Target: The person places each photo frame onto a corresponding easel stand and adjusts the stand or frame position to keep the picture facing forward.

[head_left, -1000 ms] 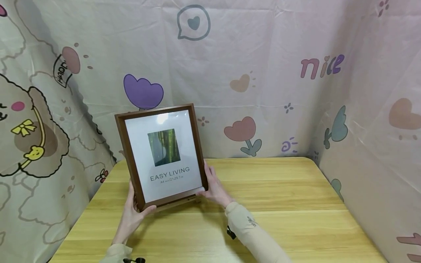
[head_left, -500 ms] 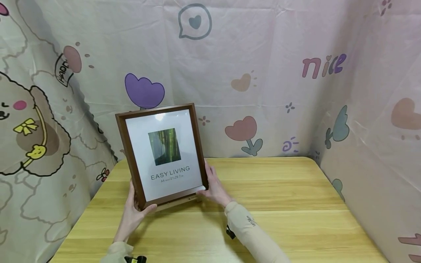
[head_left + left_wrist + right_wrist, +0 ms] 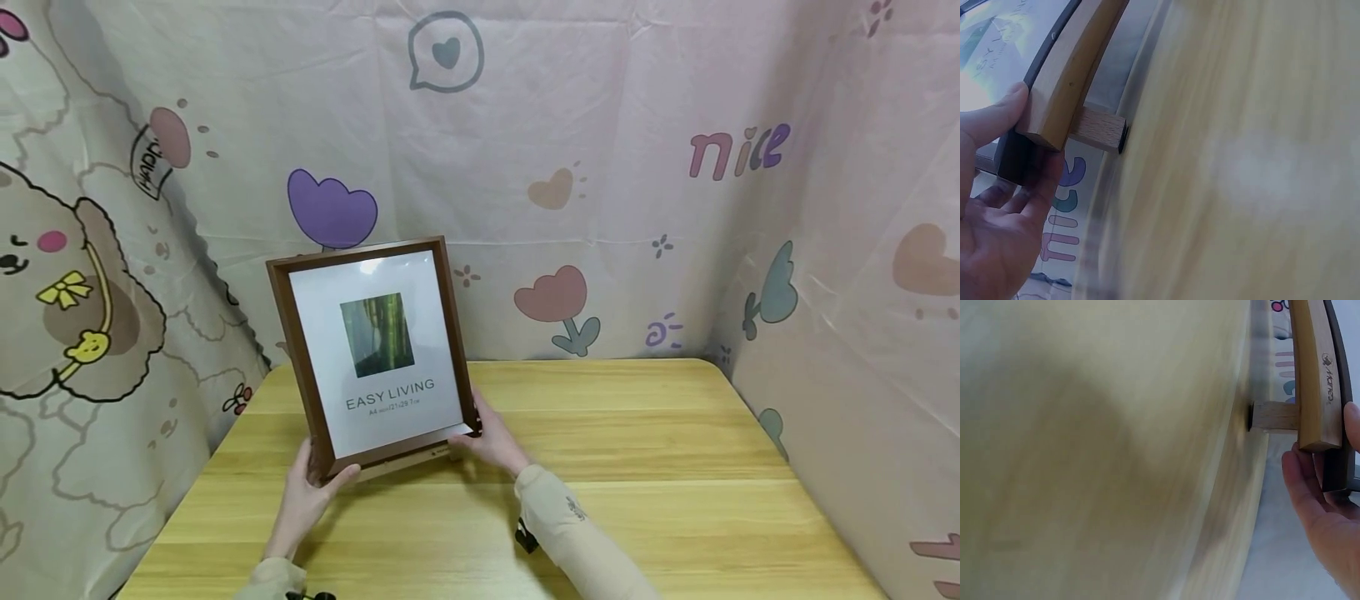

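A brown picture frame [image 3: 377, 335] with a white "EASY LIVING" insert stands tilted at the table's left rear. Its lower edge sits at a pale wooden ledge [image 3: 408, 463], which looks like part of a small easel. My left hand [image 3: 302, 505] holds the lower left corner, thumb in front and fingers around the side and behind. At the lower right corner, my right hand [image 3: 492, 438] grips the frame in the same way. Beneath the ledge, a short wooden foot [image 3: 1099, 129] shows in the left wrist view, and a similar foot [image 3: 1276, 417] in the right wrist view.
The wood-grain table [image 3: 622, 442] has rounded rear corners. A printed cloth [image 3: 465, 150] hangs behind it and along both sides, close to the frame's back. Both forearms wear beige sleeves [image 3: 573, 521] with dark straps near the wrists.
The fingers of both hands have slipped slightly lower along the frame's sides. The frame keeps its tilt and place on the table; the head view has shifted slightly.
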The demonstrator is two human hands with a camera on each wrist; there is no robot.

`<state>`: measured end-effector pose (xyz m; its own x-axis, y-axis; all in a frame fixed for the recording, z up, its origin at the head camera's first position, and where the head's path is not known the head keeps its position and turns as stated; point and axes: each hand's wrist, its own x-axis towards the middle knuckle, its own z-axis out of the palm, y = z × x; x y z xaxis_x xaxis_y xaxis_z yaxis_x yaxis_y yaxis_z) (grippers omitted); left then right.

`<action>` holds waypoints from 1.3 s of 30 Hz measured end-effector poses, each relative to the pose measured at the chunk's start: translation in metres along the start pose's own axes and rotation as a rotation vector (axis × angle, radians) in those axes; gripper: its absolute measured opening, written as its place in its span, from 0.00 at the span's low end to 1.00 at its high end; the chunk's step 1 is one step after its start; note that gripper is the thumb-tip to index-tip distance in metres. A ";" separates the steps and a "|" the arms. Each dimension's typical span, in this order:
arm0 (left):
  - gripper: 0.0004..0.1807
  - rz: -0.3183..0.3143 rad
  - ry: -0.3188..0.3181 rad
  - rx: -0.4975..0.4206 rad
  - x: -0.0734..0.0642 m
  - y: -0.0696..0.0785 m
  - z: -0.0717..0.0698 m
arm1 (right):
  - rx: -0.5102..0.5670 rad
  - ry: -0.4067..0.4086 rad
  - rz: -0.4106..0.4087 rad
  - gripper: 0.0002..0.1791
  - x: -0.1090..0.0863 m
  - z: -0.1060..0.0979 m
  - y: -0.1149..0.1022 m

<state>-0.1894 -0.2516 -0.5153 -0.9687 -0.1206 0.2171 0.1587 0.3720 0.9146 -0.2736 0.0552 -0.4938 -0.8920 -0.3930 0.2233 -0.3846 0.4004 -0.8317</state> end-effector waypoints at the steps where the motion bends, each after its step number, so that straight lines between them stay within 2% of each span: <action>1: 0.46 0.006 0.001 -0.002 0.000 -0.001 0.000 | 0.002 0.002 0.000 0.55 0.000 0.000 0.000; 7: 0.44 0.002 0.012 0.034 0.000 -0.002 0.000 | 0.010 0.012 -0.014 0.54 0.000 0.002 0.002; 13: 0.42 -0.006 0.030 0.040 0.000 0.000 0.001 | 0.037 0.011 0.016 0.53 0.001 0.004 0.003; 16: 0.41 -0.021 0.038 0.050 0.000 0.002 0.002 | 0.044 0.009 0.037 0.53 0.001 0.004 0.004; 22: 0.41 -0.065 0.047 0.131 0.000 0.005 0.001 | 0.052 0.012 0.070 0.54 0.000 0.005 0.002; 29: 0.44 -0.107 0.040 0.192 0.000 0.007 -0.002 | 0.067 0.000 0.064 0.54 0.001 0.005 0.003; 39: 0.48 -0.150 0.022 0.150 -0.003 0.013 -0.002 | 0.045 0.010 0.046 0.55 0.000 0.005 0.005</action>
<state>-0.1839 -0.2482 -0.5031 -0.9747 -0.2044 0.0909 -0.0192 0.4811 0.8764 -0.2747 0.0530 -0.5007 -0.9111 -0.3662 0.1891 -0.3319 0.3803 -0.8633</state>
